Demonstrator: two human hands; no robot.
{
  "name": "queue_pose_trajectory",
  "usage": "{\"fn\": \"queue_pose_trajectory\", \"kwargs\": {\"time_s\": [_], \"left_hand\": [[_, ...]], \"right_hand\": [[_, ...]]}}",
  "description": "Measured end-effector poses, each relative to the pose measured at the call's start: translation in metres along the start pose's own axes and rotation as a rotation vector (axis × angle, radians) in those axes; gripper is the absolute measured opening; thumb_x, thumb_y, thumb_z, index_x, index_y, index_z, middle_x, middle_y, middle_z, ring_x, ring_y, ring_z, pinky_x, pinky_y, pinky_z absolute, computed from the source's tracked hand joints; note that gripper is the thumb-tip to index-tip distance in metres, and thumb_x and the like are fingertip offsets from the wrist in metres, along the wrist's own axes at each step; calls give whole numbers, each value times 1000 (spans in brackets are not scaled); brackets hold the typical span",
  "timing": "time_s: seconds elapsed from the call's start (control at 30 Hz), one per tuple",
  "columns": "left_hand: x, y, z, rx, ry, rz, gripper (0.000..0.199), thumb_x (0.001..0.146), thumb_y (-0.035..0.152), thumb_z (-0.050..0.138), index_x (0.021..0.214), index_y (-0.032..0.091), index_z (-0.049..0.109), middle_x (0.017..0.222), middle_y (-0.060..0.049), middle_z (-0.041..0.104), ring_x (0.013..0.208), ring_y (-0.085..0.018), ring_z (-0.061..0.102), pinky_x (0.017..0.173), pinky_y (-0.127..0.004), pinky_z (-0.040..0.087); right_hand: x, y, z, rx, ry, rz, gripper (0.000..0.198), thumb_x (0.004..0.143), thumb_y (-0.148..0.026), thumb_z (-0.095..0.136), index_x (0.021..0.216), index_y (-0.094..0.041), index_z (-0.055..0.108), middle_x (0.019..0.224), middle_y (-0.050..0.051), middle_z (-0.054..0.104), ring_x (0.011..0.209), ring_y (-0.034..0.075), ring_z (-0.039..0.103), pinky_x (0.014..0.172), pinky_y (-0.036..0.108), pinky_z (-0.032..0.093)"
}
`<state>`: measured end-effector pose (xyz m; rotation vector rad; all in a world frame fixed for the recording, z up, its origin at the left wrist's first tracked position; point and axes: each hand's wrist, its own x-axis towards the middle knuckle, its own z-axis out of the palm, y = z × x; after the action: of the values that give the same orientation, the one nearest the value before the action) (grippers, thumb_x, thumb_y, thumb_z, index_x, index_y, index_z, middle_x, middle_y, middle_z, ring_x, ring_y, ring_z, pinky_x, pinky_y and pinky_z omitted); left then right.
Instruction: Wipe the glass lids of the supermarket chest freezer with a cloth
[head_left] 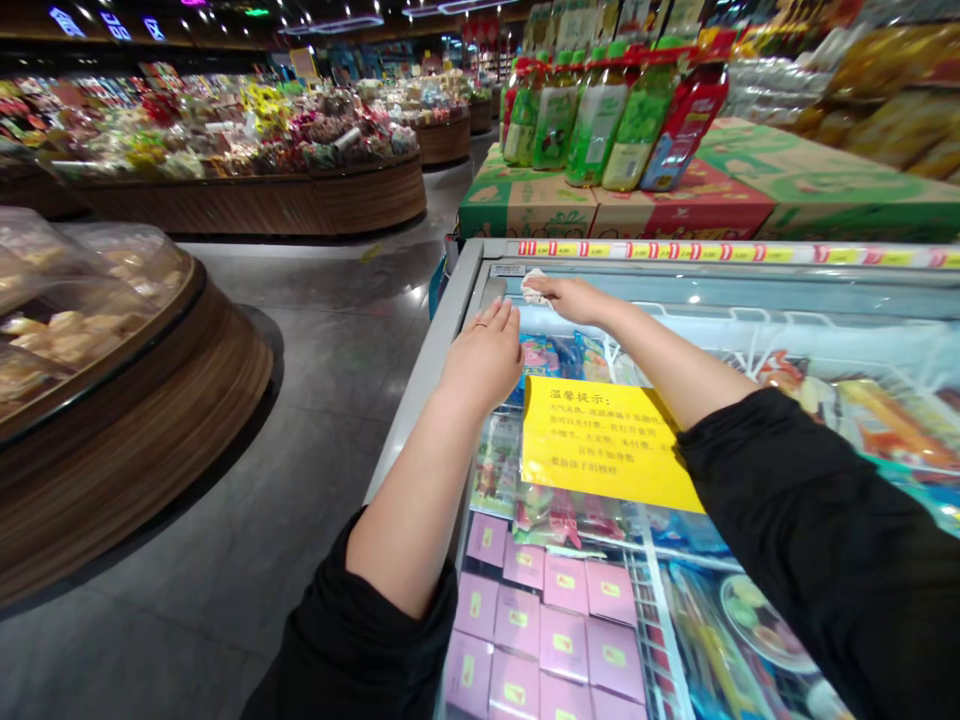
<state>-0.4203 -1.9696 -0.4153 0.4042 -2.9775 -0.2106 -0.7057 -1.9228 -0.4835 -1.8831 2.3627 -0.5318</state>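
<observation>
My right hand [574, 298] reaches to the far left corner of a glass-topped freezer [420, 420], closed on a crumpled white cloth [534, 287] pressed to the glass. My left hand [487, 350] lies flat with fingers stretched out, on the glass near the left frame, just short of the cloth. Below both hands a yellow paper notice [600, 440] with printed writing sits on the glass. Under the glass are pink boxes [564, 645] in rows, colourful ice cream packets [540, 355] and white wire dividers [652, 600].
Behind the freezer, green and red drink bottles [600, 120] stand on printed cartons [675, 205]. Price tags [694, 252] line the freezer's back edge. To the left, a rounded wooden display [187, 400] holds bagged goods, with grey floor [322, 420] between. More displays of packets [300, 150] stand farther back.
</observation>
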Motion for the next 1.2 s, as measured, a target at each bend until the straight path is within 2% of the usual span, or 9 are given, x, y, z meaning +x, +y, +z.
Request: {"fn": "queue_pose_trajectory", "kwargs": {"time_s": [0.2,0.3,0.47,0.57,0.67,0.77,0.97,1.13,1.2], "left_hand": [[0,2,-1,33,-28,-20,59,108,22,42,163,2,37,173,-19,32,164,-26,27,135,-40,25],[-1,2,0,42,-12,-22,58,108,22,43,162,4,38,173,-17,34,163,-26,29,134,-41,27],[-1,2,1,14,16,0,55,107,18,44,160,5,43,170,-16,39,162,-26,32,134,-41,29],[-1,2,0,-8,2,24,55,106,15,44,160,4,44,170,-16,40,162,-25,33,134,-42,28],[-1,3,-1,-14,-11,30,55,105,12,44,159,4,45,169,-16,41,161,-25,33,134,-41,28],[-1,3,-2,-14,-9,40,54,105,11,45,159,4,46,169,-16,42,161,-25,34,134,-41,28],[-2,6,-6,-25,-44,74,54,105,9,45,159,4,45,169,-14,42,161,-23,33,135,-40,26],[-4,12,-13,-48,-86,145,50,108,13,44,159,10,48,169,-10,41,160,-19,36,134,-37,27],[-4,13,-13,-42,-86,153,50,108,12,45,158,11,49,169,-10,42,159,-19,37,134,-38,27]], "right_hand": [[40,-5,7,-60,28,205,61,93,-11,55,153,-18,60,162,7,53,152,32,47,129,48,35],[42,-9,6,-60,-21,177,61,93,-11,55,153,-19,60,161,5,54,153,29,47,128,45,36],[16,3,0,40,-34,37,54,97,-16,53,149,-26,64,158,0,58,150,26,50,126,45,38],[23,9,2,10,3,116,55,97,-16,54,151,-24,63,159,2,58,150,28,50,126,46,39],[46,5,8,-49,22,203,58,94,-9,53,151,-20,62,159,5,58,150,29,50,126,46,38],[62,-4,13,-47,13,200,58,93,-8,54,149,-21,64,158,3,59,151,28,50,126,44,38],[35,2,4,2,-9,43,57,93,-11,53,147,-25,66,155,-2,62,149,27,52,124,43,41],[33,20,-4,-89,-1,213,60,89,-10,55,147,-24,66,153,3,64,147,33,55,121,49,44],[38,23,-2,-77,12,179,62,88,-9,55,148,-19,64,156,8,60,148,35,52,123,52,41]]}}
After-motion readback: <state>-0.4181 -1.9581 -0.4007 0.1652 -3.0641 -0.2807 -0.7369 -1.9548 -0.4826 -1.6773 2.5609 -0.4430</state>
